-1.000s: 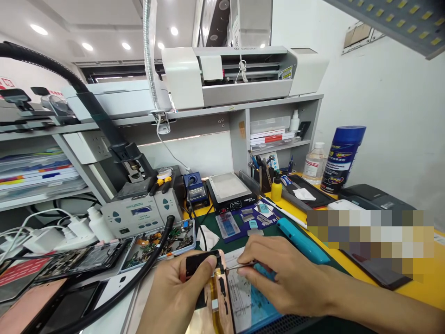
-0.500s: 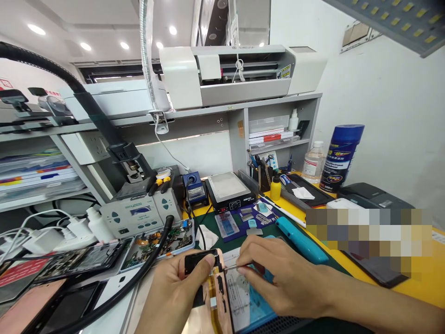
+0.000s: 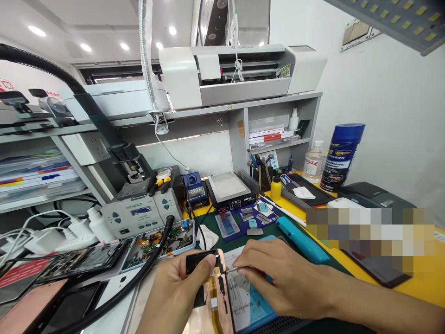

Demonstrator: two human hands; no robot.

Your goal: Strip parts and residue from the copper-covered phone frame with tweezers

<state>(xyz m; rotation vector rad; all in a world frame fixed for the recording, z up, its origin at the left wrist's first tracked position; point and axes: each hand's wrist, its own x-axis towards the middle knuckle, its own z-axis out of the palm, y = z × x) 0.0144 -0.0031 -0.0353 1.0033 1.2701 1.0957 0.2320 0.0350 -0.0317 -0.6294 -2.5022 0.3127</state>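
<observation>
My left hand (image 3: 175,292) is closed around the upper left edge of a phone screen (image 3: 227,308), thumb pressed near its top. The screen's copper-coloured back faces me, with black patches and a gold flex cable (image 3: 215,320) running down it. My right hand (image 3: 278,278) pinches a thin metal tool (image 3: 233,269), most of it hidden by the fingers. Its tip meets the screen's upper right edge, beside the cable's upper end. Below my right hand lies a blue tray-like pad (image 3: 255,320) with a printed clear sheet.
A tray of small circuit parts (image 3: 149,248) lies left, under a black hose (image 3: 139,273). Opened phones (image 3: 100,255) lie farther left. A heating plate (image 3: 229,185) stands behind the green mat. To the right are a teal tool (image 3: 302,240) and a blue spray can (image 3: 342,157).
The tool's tip and my right fingers have shifted very slightly at the screen's right edge. My left hand keeps its hold on the screen; the surroundings look the same.
</observation>
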